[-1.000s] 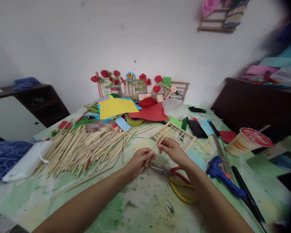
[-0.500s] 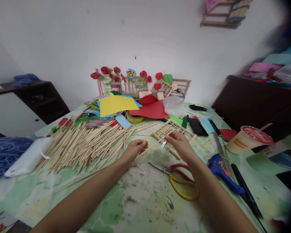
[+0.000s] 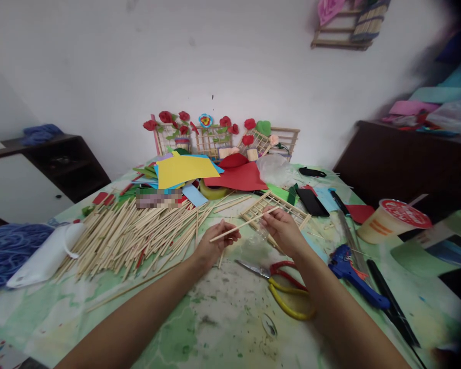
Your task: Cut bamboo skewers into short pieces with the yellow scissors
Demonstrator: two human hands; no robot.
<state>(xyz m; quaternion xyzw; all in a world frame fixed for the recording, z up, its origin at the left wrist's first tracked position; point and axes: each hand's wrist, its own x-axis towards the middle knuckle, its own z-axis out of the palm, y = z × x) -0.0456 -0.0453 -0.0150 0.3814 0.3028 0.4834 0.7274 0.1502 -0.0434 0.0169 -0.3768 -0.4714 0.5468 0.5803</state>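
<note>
My right hand [image 3: 282, 228] pinches one end of a thin wooden stick [image 3: 246, 223], which slants down to the left. Its other end lies across the fingers of my left hand [image 3: 218, 240], which are curled. A second thin stick [image 3: 221, 257] pokes out below the left fingers. Behind my right hand lies a wooden stick lattice [image 3: 255, 205], partly covered by it. Scissors [image 3: 288, 294] with red and yellow handles rest on the table near my right forearm, blades pointing left.
A large pile of sticks [image 3: 119, 238] spreads at left, beside a white glue bottle [image 3: 46, 253] and blue yarn [image 3: 13, 251]. Coloured paper [image 3: 188, 170] and flower-decorated lattices [image 3: 215, 141] stand behind. On the right are a blue glue gun [image 3: 357, 282], a phone [image 3: 312, 201] and a lidded cup [image 3: 392, 223].
The stick in my right hand has been raised, and its lower end now lies over my left fingers. My left hand has turned slightly, with its fingers more visible.
</note>
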